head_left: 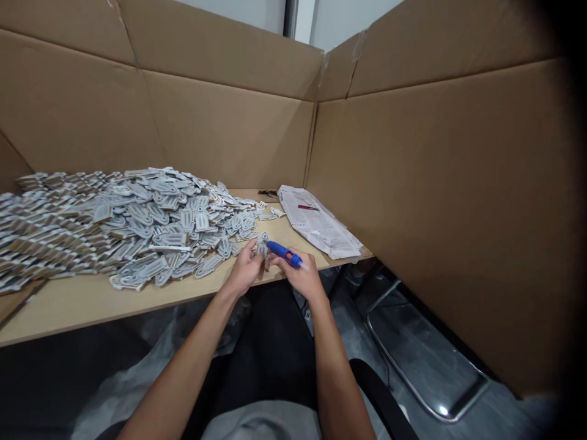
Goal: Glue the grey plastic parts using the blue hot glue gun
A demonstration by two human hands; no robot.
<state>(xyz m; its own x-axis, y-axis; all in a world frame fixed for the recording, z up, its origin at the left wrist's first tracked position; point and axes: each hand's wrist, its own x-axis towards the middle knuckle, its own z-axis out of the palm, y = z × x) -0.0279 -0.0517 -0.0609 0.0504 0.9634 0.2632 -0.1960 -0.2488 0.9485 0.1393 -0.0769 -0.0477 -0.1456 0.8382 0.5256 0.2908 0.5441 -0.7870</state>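
My left hand pinches a small grey slotted piece with a rounded tip, holding it up near the table's front edge. My right hand is closed around a blue pen-shaped glue gun. It has an orange part on its side and a pale, clear rod sticking out of its back end. The tool's front end points at the grey piece and appears to meet it; contact is hard to tell. Left of my hands spreads a large heap of similar grey pieces, some showing brown edges.
Newspaper sheets lie on the table's right end, with a red pen-like object on top. Dark items are behind them. Tall cardboard walls enclose the table at back and right. A metal-framed chair stands below right.
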